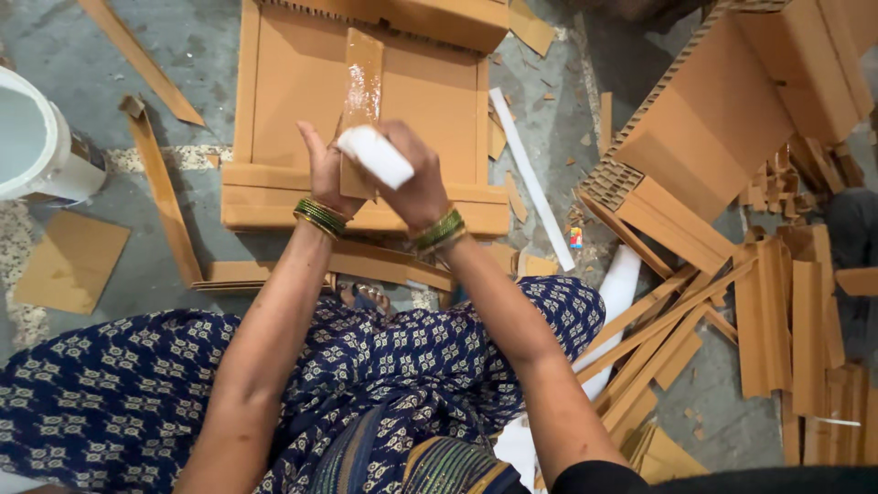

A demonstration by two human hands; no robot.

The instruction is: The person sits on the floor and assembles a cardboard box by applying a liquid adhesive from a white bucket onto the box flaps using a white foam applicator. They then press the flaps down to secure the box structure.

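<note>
Nearest, a blue patterned cloth (366,366) covers the person's lap at six o'clock, and both forearms reach up from it toward the middle of the view. Just above, the left hand (326,174) has its grip closed on the lower end of a narrow cardboard strip (362,87), thumb raised along the edge, seemingly to hold the strip steady and upright. Touching it at three o'clock, the right hand (416,178) is clenched around a white block (375,155), which sits pressed against the strip's lower part; the strip's face shines wet above it, so the block looks to be spreading something on it. Green and gold bangles (320,218) ring both wrists. Beyond the hands, toward twelve o'clock, a flat cardboard panel (302,91) lies on the concrete floor (73,82), close enough to serve as a work surface. Farther out, a white bucket (32,137) stands at nine o'clock, and stacked corrugated boxes (713,137) with loose offcuts (786,311) crowd two to four o'clock.
</note>
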